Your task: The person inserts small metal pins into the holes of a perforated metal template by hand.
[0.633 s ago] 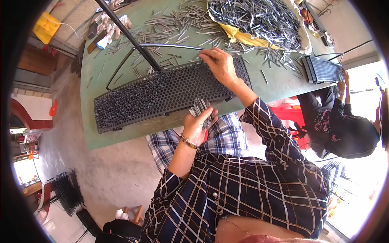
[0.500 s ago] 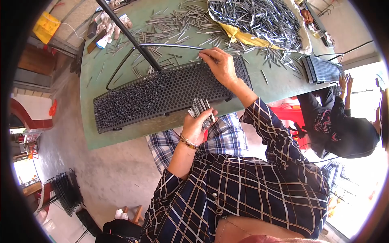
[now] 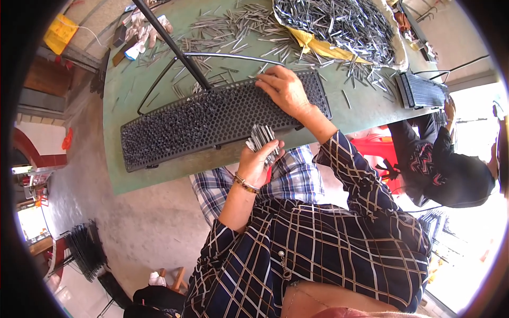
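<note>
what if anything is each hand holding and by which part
The left hand grips a bundle of thin metal strips around its lower part, upper ends free. Whether the right hand holds anything cannot be told.

Has a smooth grey floor (image 3: pixel 132 228) spreading down the left side, beneath a green counter (image 3: pixel 127 183). Shows a pale block wall (image 3: pixel 98 24) at upper left, with dark brown wood (image 3: pixel 49 74) below it and red trim (image 3: pixel 35 149) curving farther down. Holds a red chair (image 3: pixel 379 151) near the counter's front edge. Takes in glaring white light (image 3: pixel 469 233) at right, and some through an opening (image 3: pixel 33 222) at left.
</note>
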The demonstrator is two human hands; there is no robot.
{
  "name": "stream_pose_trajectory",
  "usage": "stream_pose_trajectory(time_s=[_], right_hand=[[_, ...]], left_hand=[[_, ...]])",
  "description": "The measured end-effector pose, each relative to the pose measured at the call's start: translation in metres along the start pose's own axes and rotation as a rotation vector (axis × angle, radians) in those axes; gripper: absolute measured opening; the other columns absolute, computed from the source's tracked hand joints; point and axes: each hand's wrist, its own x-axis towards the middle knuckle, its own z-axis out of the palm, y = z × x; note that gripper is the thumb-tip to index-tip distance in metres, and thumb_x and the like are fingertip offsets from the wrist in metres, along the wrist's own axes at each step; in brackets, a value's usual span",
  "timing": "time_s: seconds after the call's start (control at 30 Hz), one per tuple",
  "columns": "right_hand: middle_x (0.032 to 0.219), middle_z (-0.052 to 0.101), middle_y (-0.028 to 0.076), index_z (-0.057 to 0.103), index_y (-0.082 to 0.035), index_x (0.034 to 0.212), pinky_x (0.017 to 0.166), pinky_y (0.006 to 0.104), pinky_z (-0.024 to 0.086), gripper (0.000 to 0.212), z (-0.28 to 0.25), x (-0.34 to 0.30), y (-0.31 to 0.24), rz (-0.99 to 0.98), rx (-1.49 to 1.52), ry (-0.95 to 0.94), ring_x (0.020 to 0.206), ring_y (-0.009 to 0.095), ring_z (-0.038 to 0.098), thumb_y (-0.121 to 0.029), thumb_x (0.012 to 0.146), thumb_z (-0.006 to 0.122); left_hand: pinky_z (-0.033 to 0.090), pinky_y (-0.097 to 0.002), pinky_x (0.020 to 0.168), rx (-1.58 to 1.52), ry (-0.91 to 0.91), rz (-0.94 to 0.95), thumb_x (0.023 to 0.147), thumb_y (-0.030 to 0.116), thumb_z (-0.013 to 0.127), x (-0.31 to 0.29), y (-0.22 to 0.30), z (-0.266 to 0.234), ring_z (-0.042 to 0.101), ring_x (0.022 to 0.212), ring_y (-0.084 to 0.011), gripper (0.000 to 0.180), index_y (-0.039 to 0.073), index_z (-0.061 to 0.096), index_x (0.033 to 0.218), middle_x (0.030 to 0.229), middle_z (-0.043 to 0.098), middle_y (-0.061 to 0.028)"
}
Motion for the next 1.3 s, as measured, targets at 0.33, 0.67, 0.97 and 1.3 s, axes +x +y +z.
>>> stream_pose_trajectory(time_s=[0.33,0.67,0.97,1.3], right_hand=[[0.075,0.066,0.009,0.069,0.002,0.088,0.061,0.0256,0.047,0.022,-0.044,-0.018,-0.039,0.669,0.715,-0.628,0.068,0.012,0.060,-0.018,0.078,0.070],[0.076,0.067,0.008,0.066,0.002,0.095,0.061,0.0244,0.048,0.024,-0.037,0.001,-0.004,0.700,0.589,-0.041,0.066,0.009,0.060,-0.019,0.082,0.066],[0.083,0.066,0.010,0.067,-0.003,0.091,0.063,0.0294,0.049,0.017,-0.022,0.009,0.015,0.343,0.268,-0.009,0.071,0.023,0.063,-0.017,0.080,0.067],[0.084,0.067,0.005,0.068,-0.004,0.092,0.066,0.0244,0.049,0.015,-0.017,0.002,0.018,0.431,0.412,-0.051,0.074,0.012,0.062,-0.013,0.080,0.068]], left_hand=[[0.056,-0.0324,0.074,-0.006,-0.049,0.168,0.083,0.001,0.062,0.004,0.002,0.006,0.063,0.086,-0.0196,0.021,0.003,0.056,0.104,0.095,0.062,-0.0069],[0.056,-0.0367,0.072,-0.065,0.021,0.134,0.082,0.004,0.064,0.002,-0.003,0.010,0.063,0.086,-0.0222,0.016,0.004,0.058,0.097,0.092,0.060,-0.0052],[0.054,-0.0319,0.072,0.028,0.018,0.044,0.084,0.011,0.062,-0.004,-0.005,0.008,0.062,0.087,-0.0155,0.014,0.009,0.059,0.097,0.090,0.061,-0.0023],[0.056,-0.0341,0.070,-0.024,0.013,0.007,0.085,0.006,0.061,-0.001,-0.003,0.006,0.062,0.082,-0.0191,0.013,0.004,0.059,0.097,0.089,0.061,-0.0055]])
